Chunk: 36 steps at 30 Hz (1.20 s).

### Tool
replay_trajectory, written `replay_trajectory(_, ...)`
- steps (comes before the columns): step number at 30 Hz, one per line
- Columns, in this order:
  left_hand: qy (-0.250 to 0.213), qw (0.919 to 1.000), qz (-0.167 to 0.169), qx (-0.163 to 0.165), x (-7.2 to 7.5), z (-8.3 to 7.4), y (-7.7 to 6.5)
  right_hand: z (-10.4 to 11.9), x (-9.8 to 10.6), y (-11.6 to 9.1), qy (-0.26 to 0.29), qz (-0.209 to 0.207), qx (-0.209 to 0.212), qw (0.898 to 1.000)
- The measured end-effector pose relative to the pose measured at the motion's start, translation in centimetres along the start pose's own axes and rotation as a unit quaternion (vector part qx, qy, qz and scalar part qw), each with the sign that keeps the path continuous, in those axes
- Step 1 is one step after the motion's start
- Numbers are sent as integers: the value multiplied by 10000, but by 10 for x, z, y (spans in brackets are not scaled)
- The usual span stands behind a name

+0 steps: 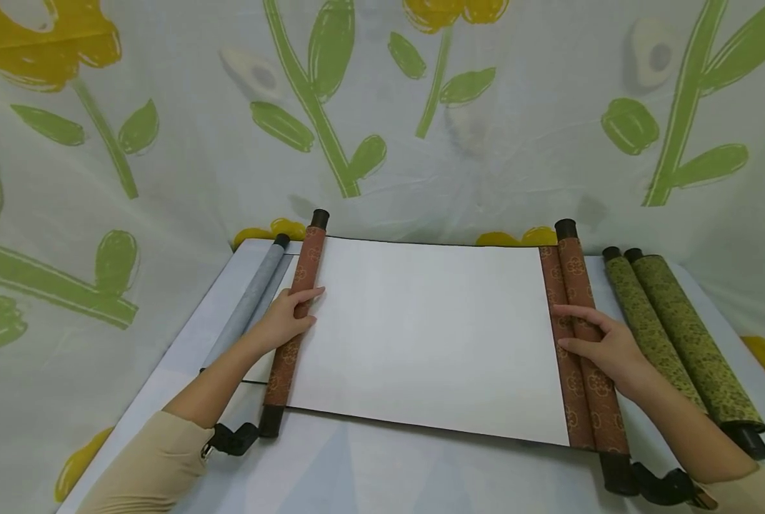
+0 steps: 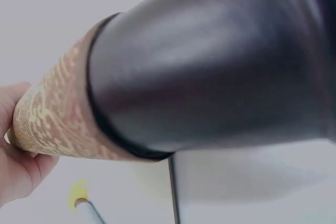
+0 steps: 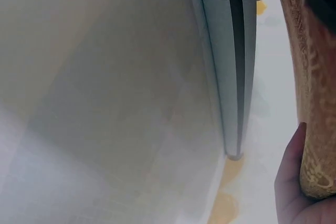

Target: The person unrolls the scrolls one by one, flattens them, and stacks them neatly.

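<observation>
A hanging scroll with a blank white sheet [image 1: 427,328] lies spread between two reddish-brown patterned rollers with black ends. My left hand [image 1: 284,319] grips the left roller [image 1: 308,260] near its middle, thumb and a finger reaching over onto the sheet side. Around the right roller [image 1: 573,264], my right hand [image 1: 607,350] is curled, its fingertips at the patterned border strip [image 1: 552,278]. In the left wrist view, the roller's black end [image 2: 210,72] looms large, hiding much of the left hand [image 2: 23,174]. The right wrist view catches the right hand [image 3: 294,192] holding the patterned roller [image 3: 319,98].
A grey scroll [image 1: 247,296] lies partly unrolled to the left, some of it under the white sheet. Rolled green-patterned scrolls [image 1: 693,332] lie at the right, beside my right forearm. Behind the table [image 1: 382,464] hangs a flower-printed cloth [image 1: 485,164].
</observation>
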<state>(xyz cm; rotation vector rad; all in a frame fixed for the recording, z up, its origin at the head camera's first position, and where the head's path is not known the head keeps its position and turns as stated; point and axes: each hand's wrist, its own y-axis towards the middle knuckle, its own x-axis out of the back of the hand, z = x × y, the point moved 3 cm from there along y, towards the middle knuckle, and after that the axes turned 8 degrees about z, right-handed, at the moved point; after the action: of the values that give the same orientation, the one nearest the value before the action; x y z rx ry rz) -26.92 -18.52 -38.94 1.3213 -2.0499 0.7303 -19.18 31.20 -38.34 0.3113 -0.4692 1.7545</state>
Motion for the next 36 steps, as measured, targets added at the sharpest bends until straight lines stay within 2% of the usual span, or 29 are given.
replay_trajectory(4,145,9994,-8,-314,5,2,-2,1,-2,-1,7,-8,62,10000)
replay_trajectory(7,147,9991,21,-405,9,4,-4,3,-2,-2,54,-6,119,9999)
replay_trajectory(13,328,9993,106,-127,15,7,-6,9,-4,-2,-162,-19,135,9998)
replay_trajectory(17,468,9988,15,-161,20,6,-5,12,-5,-2,-171,-26,221,9996)
replay_trajectory(21,353,9992,65,-163,23,7,-5,11,-4,0,9,-30,324,9995)
replay_trajectory(27,100,9999,130,31,26,14,-5,5,-1,1,-8,-84,285,9996)
replay_trajectory(32,124,9998,126,-30,28,16,-4,1,-2,2,-159,-64,105,9998)
replay_trajectory(36,-11,9990,374,-248,31,18,-4,0,-2,4,-191,-63,120,9997)
